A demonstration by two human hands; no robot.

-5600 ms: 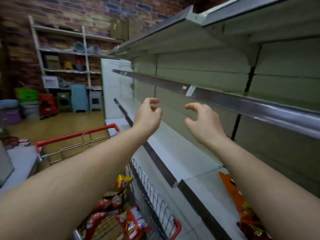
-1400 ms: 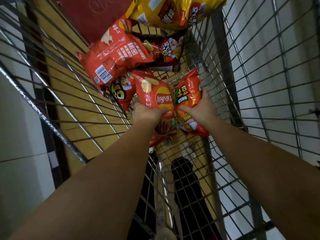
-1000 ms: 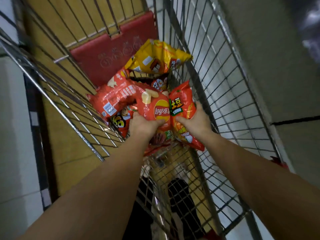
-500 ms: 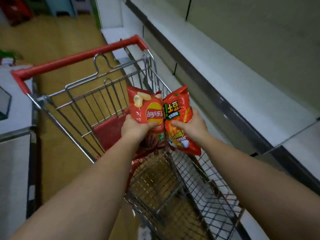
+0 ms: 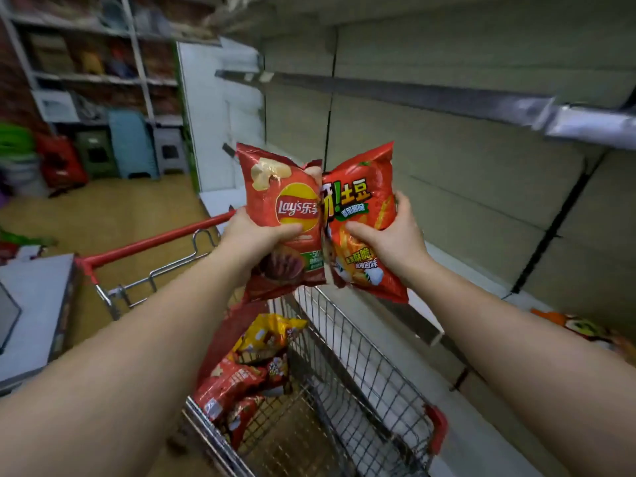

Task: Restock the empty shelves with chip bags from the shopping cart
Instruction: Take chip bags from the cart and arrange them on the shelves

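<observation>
My left hand (image 5: 253,235) grips a red Lay's chip bag (image 5: 280,201) held upright. Beside it my right hand (image 5: 395,235) grips a red-orange potato snack bag (image 5: 361,187), and the two bags touch edge to edge. Both are raised above the wire shopping cart (image 5: 358,370), in front of the pale shelf unit. Several more bags, yellow (image 5: 265,335) and red (image 5: 230,383), lie in the cart's basket. The lower shelf board (image 5: 413,315) runs to the right of the cart, with an orange bag (image 5: 578,328) lying on it at the far right.
The cart's red handle (image 5: 155,242) points away to the left. A metal shelf rail (image 5: 430,98) crosses above the bags. A grey counter (image 5: 31,311) stands at left. Plastic stools (image 5: 132,146) and a storage rack (image 5: 89,63) fill the back wall.
Both hands have lifted the two bags out of the cart and raised them toward the shelves. The view has tilted up from the cart to the shelf unit.
</observation>
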